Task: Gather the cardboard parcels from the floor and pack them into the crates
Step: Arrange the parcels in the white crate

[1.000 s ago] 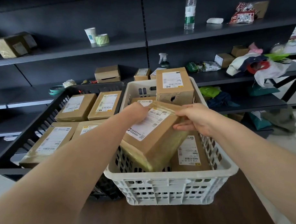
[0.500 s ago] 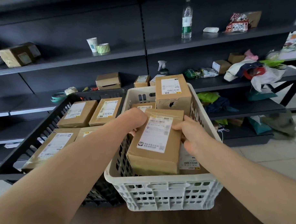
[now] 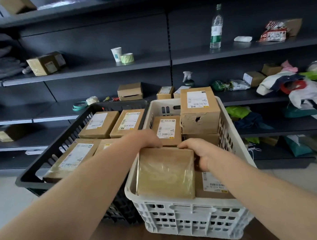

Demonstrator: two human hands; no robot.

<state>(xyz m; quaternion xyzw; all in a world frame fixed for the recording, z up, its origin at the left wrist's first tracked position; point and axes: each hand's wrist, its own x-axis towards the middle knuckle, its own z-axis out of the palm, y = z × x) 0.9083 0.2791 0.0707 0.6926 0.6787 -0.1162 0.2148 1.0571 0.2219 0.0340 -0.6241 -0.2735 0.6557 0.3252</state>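
The left hand [image 3: 146, 139] and right hand [image 3: 198, 152] clamp curled fingers over the taped parcel's [image 3: 165, 173] far edge, inside the white crate's [image 3: 187, 204] near-left corner.

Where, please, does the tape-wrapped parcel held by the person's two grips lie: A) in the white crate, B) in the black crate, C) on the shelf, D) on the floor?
A: the left grip and right grip hold the tape-wrapped parcel at its far edge, inside the white crate.
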